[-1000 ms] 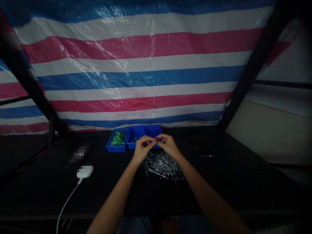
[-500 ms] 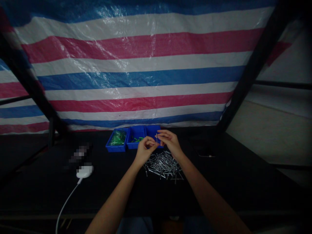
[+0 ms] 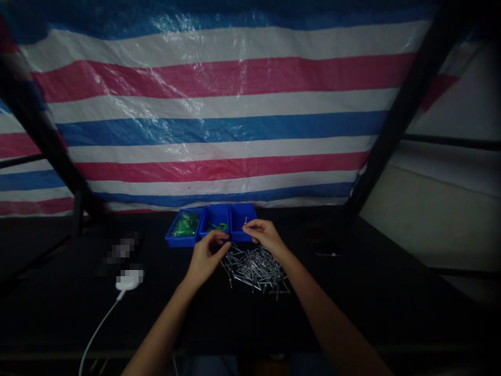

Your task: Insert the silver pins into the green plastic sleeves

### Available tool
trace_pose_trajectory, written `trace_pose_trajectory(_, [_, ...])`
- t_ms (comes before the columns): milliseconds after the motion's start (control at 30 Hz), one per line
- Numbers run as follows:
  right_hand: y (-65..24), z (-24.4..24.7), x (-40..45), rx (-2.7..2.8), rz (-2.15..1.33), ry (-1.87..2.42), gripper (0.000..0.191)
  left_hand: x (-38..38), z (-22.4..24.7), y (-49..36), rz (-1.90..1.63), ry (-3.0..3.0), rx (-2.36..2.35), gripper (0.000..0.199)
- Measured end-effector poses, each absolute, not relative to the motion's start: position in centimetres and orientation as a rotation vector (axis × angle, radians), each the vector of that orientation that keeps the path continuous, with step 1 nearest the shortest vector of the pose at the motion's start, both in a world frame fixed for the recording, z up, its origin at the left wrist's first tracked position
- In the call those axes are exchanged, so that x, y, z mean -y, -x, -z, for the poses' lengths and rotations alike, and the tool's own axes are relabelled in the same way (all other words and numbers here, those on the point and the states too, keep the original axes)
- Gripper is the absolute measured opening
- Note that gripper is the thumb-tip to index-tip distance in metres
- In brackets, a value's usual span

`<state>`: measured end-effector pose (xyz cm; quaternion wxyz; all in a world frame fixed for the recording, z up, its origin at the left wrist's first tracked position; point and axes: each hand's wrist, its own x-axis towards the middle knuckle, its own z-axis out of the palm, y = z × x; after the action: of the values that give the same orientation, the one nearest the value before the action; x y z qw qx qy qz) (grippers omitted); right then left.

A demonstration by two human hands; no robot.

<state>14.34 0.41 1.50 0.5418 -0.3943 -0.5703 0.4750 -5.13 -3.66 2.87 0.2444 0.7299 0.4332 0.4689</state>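
My right hand [image 3: 263, 236] pinches a thin pale screw [image 3: 246, 221] upright between thumb and fingertips, in front of the right blue bin [image 3: 250, 211]. My left hand [image 3: 207, 256] is apart from it at lower left, its thumb and curled fingers separated with nothing visible between them. A loose pile of silvery screws [image 3: 258, 269] lies on the black table below and between my hands. Just beyond my left hand, the middle blue bin [image 3: 216, 211] has a few small green plastic pieces [image 3: 219, 226] in it.
The left blue bin [image 3: 178, 242] holds a clear bag of green pieces [image 3: 186, 223]. A white round device [image 3: 131, 282] with a cable lies at the left. A dark flat object [image 3: 324, 247] rests at the right. Striped sheeting [image 3: 227, 167] hangs behind, between dark posts.
My hands have come apart. My left hand has moved left and down and its fingers have parted; my right hand has shifted slightly left and down, still pinching the screw.
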Motion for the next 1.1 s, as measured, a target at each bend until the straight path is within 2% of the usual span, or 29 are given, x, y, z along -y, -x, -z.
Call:
trace_pose_trajectory(167, [-14.4,-1.1,-0.8,1.383,-1.085,0.927,0.028,4.6,-4.1,18.3,-1.222,-2.065,-1.983,0.043])
trace_pose_trajectory(333, [-14.8,-0.8,-1.1,1.375,-1.044,0.929,0.029,3.9,-2.8,29.5,-0.577,-1.99,-2.611,0.071])
trace_pose_trajectory(467, [-15.0,-0.7,-1.3,1.389,-1.028,0.938,0.029,3.4,-1.4,32.4,-0.345,-1.958,-2.629,0.079])
trace_pose_trajectory(700, [-15.2,-0.2,-1.4,1.488,-0.926,1.012,0.027,1.7,-0.9,32.9,-0.196,-1.952,-2.549,0.08])
trace_pose_trajectory(900, [-15.5,-0.4,-1.2,1.645,-0.654,1.191,0.021,1.8,-1.1,32.5,-0.16,-1.951,-2.571,0.078])
trace_pose_trajectory(1100, [-15.7,-0.9,-0.4,1.729,-0.255,1.573,0.016,2.0,-0.9,32.5,-0.231,-1.944,-2.561,0.078])
